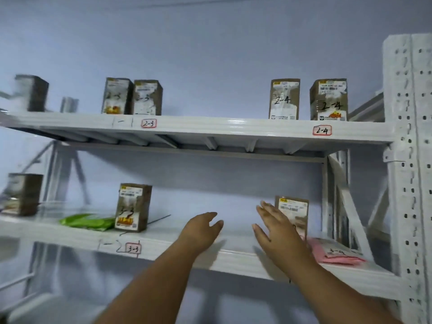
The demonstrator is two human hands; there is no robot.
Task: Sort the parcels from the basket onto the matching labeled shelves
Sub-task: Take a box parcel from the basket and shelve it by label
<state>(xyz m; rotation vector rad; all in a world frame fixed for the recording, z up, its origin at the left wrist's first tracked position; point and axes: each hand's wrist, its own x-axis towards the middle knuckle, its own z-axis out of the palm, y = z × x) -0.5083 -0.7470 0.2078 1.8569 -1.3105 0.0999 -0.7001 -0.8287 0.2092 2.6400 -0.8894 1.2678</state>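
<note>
Your right hand [277, 226] has its fingers straight and spread, holding nothing; the fingertips overlap the left face of an upright brown box [295, 213] on the lower shelf [233, 256], though you cannot tell whether they touch it. Your left hand [202, 228] is relaxed, fingers loosely extended with the thumb apart, gripping nothing, and hovers over the bare stretch of that shelf.

Just right of the box lies a flat pink mailer [339, 253] marked 3-4. Further left on the same shelf, a box marked 3-3 [133, 208] stands upright above the 3-3 label [133, 249], with a green pouch [87, 222] lying beside it.

On the upper shelf [222, 129], two boxes marked 2-3 [132, 97] stand touching above the 2-3 label [148, 123], and two boxes marked 2-4 [308, 99] stand near each other above the 2-4 label [322, 130]. The basket is out of view.
</note>
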